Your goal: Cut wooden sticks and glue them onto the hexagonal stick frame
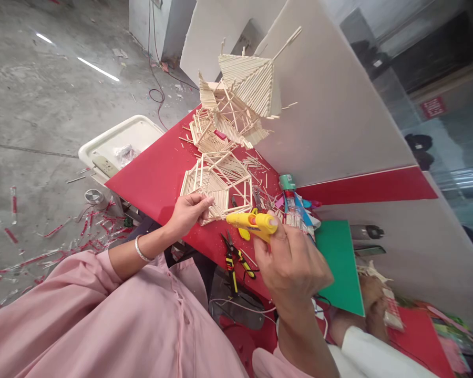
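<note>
My right hand point(295, 257) is wrapped round a yellow hot glue gun point(250, 222), its nozzle pointing left toward a lattice of pale wooden sticks point(228, 176). At the lattice's near left edge, my left hand point(189, 214) is closed, thumb and fingers pinched on the frame; the exact stick between them is hidden. Behind it on the red tabletop point(150, 181) stands a taller model of the same sticks point(246, 84), with slatted, roof-like panels. Black-and-yellow cutters point(236, 260) lie near the table's front edge, below the glue gun.
Loose sticks point(260, 168) and a green-capped container point(287, 182) are at the lattice's right. A green board point(339, 262) lies farther right, beside another person's white clothing point(374, 352). A white tray point(122, 131) stands left; plastic wrappers point(82, 236) litter the floor. A white panel point(331, 115) rises behind.
</note>
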`<control>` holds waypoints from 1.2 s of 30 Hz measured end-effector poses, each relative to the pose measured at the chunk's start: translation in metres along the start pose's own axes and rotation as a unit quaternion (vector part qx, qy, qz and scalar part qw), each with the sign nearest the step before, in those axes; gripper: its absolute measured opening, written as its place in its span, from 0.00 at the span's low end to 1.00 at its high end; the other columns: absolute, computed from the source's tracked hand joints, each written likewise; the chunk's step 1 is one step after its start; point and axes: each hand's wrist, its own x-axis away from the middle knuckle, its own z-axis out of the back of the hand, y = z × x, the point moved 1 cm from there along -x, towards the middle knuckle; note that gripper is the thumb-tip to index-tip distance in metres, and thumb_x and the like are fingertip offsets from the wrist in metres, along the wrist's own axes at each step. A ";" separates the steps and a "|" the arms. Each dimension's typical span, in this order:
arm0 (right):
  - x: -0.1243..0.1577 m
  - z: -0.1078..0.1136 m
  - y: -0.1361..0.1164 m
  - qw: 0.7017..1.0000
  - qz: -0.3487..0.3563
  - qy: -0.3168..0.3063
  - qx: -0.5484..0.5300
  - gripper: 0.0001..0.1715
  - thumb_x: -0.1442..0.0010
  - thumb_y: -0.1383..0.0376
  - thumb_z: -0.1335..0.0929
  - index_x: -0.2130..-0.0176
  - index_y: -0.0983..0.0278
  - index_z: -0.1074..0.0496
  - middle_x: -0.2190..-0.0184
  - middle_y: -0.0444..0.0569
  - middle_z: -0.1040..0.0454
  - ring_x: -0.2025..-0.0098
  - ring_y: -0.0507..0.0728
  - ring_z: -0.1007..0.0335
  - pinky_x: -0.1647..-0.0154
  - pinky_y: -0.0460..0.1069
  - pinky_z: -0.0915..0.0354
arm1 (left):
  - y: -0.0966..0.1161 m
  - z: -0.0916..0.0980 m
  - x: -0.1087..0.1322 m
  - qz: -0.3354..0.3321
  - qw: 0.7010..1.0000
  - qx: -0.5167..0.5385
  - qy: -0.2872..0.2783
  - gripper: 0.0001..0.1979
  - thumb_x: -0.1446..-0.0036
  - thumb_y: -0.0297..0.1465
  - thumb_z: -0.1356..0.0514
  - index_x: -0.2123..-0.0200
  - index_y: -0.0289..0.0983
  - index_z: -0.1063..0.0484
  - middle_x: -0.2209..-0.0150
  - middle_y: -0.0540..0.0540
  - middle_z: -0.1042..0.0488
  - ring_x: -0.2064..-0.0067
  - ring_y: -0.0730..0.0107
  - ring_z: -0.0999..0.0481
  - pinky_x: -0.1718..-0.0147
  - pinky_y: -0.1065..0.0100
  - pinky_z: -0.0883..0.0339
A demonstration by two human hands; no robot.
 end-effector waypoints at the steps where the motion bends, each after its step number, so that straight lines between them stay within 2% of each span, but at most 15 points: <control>1: 0.001 0.000 0.001 1.000 -0.001 0.001 -0.003 0.16 0.40 0.66 0.31 0.51 0.67 0.28 0.72 0.46 0.25 0.72 0.53 0.31 0.70 0.49 0.45 | 0.000 0.000 0.000 -0.001 1.000 0.002 0.000 0.27 0.58 0.52 0.31 0.84 0.35 0.33 0.88 0.53 0.34 0.87 0.82 0.39 0.87 0.76 0.45; 7: 0.008 -0.006 0.003 0.999 -0.048 0.002 -0.011 0.14 0.42 0.64 0.30 0.55 0.66 0.28 0.70 0.49 0.24 0.72 0.54 0.30 0.71 0.50 0.43 | -0.001 0.000 0.000 -0.013 1.000 0.012 -0.001 0.27 0.57 0.52 0.31 0.84 0.35 0.33 0.87 0.53 0.33 0.87 0.82 0.39 0.87 0.76 0.46; 11: 0.018 -0.016 0.004 0.993 -0.114 -0.030 -0.030 0.15 0.43 0.60 0.31 0.58 0.66 0.28 0.66 0.53 0.24 0.68 0.57 0.28 0.73 0.50 0.42 | -0.002 0.000 -0.001 -0.007 1.000 0.013 0.010 0.28 0.61 0.54 0.30 0.84 0.35 0.32 0.88 0.53 0.34 0.88 0.81 0.39 0.88 0.76 0.47; 15: 0.028 -0.032 0.006 0.974 -0.188 -0.075 -0.100 0.18 0.43 0.56 0.32 0.58 0.67 0.29 0.66 0.55 0.25 0.66 0.60 0.29 0.71 0.50 0.39 | -0.005 0.001 -0.003 -0.005 1.000 0.009 0.021 0.27 0.62 0.54 0.30 0.81 0.35 0.30 0.88 0.53 0.33 0.88 0.81 0.39 0.88 0.76 0.47; 17: 0.036 -0.042 0.008 0.954 -0.237 -0.095 -0.160 0.20 0.43 0.53 0.33 0.57 0.66 0.30 0.66 0.55 0.26 0.66 0.61 0.30 0.68 0.51 0.38 | -0.005 0.001 -0.003 -0.007 1.000 0.008 0.026 0.26 0.61 0.53 0.30 0.81 0.35 0.29 0.88 0.53 0.33 0.87 0.82 0.40 0.87 0.76 0.47; 19: 0.049 -0.054 0.014 0.917 -0.310 -0.120 -0.221 0.23 0.44 0.49 0.33 0.58 0.65 0.29 0.70 0.52 0.27 0.69 0.60 0.32 0.68 0.51 0.38 | -0.006 0.001 -0.003 -0.008 1.000 0.009 0.026 0.25 0.60 0.52 0.30 0.80 0.35 0.29 0.88 0.53 0.33 0.87 0.82 0.40 0.87 0.76 0.47; 21: 0.070 -0.068 0.022 0.864 -0.388 -0.173 -0.271 0.25 0.47 0.46 0.32 0.62 0.63 0.29 0.74 0.48 0.29 0.73 0.58 0.36 0.69 0.51 0.40 | -0.006 0.001 -0.003 -0.008 1.000 0.011 0.024 0.25 0.59 0.52 0.30 0.80 0.35 0.28 0.88 0.53 0.33 0.87 0.82 0.40 0.87 0.75 0.48; 24: 0.113 -0.094 0.033 0.770 -0.469 -0.291 -0.320 0.26 0.49 0.43 0.34 0.68 0.62 0.29 0.77 0.44 0.31 0.73 0.56 0.38 0.70 0.49 0.42 | -0.006 0.001 -0.003 -0.008 1.000 0.011 0.019 0.24 0.59 0.51 0.29 0.78 0.35 0.27 0.88 0.53 0.34 0.86 0.81 0.41 0.87 0.75 0.48; 25: 0.128 -0.102 0.035 0.743 -0.487 -0.321 -0.326 0.26 0.49 0.42 0.35 0.70 0.62 0.30 0.77 0.44 0.31 0.73 0.56 0.37 0.70 0.49 0.42 | -0.006 0.001 -0.003 -0.010 1.000 0.011 0.019 0.24 0.59 0.51 0.29 0.78 0.35 0.26 0.88 0.53 0.34 0.86 0.81 0.41 0.87 0.75 0.48; 26: 0.143 -0.111 0.037 0.730 -0.499 -0.336 -0.324 0.27 0.50 0.41 0.37 0.71 0.62 0.30 0.77 0.45 0.31 0.72 0.56 0.36 0.69 0.49 0.41 | -0.006 0.001 -0.003 -0.012 1.000 0.010 0.019 0.24 0.59 0.51 0.29 0.78 0.35 0.26 0.88 0.53 0.34 0.86 0.81 0.41 0.87 0.75 0.48; 30: 0.190 -0.135 0.042 0.704 -0.524 -0.371 -0.305 0.30 0.53 0.41 0.38 0.74 0.63 0.29 0.76 0.50 0.28 0.70 0.61 0.32 0.68 0.52 0.39 | -0.006 0.001 -0.003 -0.019 0.999 0.006 0.029 0.24 0.60 0.51 0.29 0.80 0.35 0.28 0.88 0.53 0.34 0.87 0.82 0.41 0.87 0.75 0.49; 33: 0.203 -0.137 0.048 0.691 -0.536 -0.395 -0.281 0.31 0.58 0.41 0.34 0.73 0.65 0.26 0.72 0.56 0.25 0.65 0.66 0.30 0.65 0.56 0.36 | -0.006 0.001 -0.003 -0.022 0.999 0.003 0.029 0.23 0.59 0.49 0.29 0.79 0.35 0.28 0.88 0.54 0.34 0.86 0.82 0.42 0.87 0.75 0.49; 34: 0.203 -0.134 0.049 0.694 -0.541 -0.396 -0.263 0.32 0.60 0.40 0.32 0.71 0.66 0.25 0.68 0.60 0.24 0.62 0.69 0.29 0.63 0.58 0.36 | -0.006 0.001 -0.003 -0.022 0.999 0.001 0.028 0.23 0.59 0.49 0.29 0.79 0.35 0.27 0.88 0.54 0.34 0.86 0.82 0.42 0.87 0.75 0.49; 36: 0.193 -0.121 0.048 0.721 -0.549 -0.362 -0.219 0.37 0.61 0.41 0.29 0.64 0.69 0.23 0.58 0.68 0.25 0.53 0.74 0.32 0.59 0.61 0.35 | -0.007 0.001 -0.003 -0.022 0.999 -0.002 0.026 0.23 0.58 0.49 0.30 0.78 0.35 0.27 0.88 0.54 0.34 0.86 0.82 0.42 0.87 0.75 0.49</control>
